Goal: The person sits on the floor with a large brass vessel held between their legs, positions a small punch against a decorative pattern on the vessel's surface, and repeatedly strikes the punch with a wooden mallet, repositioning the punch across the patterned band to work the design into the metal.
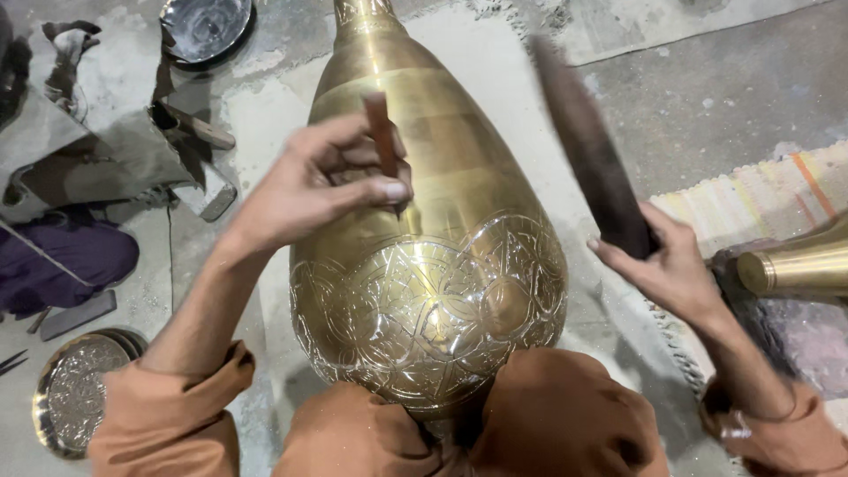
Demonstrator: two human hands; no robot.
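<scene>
Large brass vase (433,238), pear-shaped, lying on the grey floor (724,79) with narrow neck pointing away and wide engraved belly propped between the knees (459,424) in orange-brown cloth. Plain polished upper body; lower band chased with floral and scroll work. Against the plain shoulder, just above that band, a small reddish chisel (382,132), upright, tip touching the metal. Left hand (309,185) closed around the chisel, thumb and fingertips pinching its shaft. Right hand (658,261) off to the vase's right, fingers wrapped tight on the handle of a dark mallet (587,150), raised and blurred, well clear of the chisel. Beside the right wrist, the mouth of a second brass piece (795,265) over a striped mat (768,194). At far left, an engraved round tray (71,393) on the floor, purple cloth (62,261), a hammer-like tool (199,132); near the top edge, a dark round dish (205,26).
</scene>
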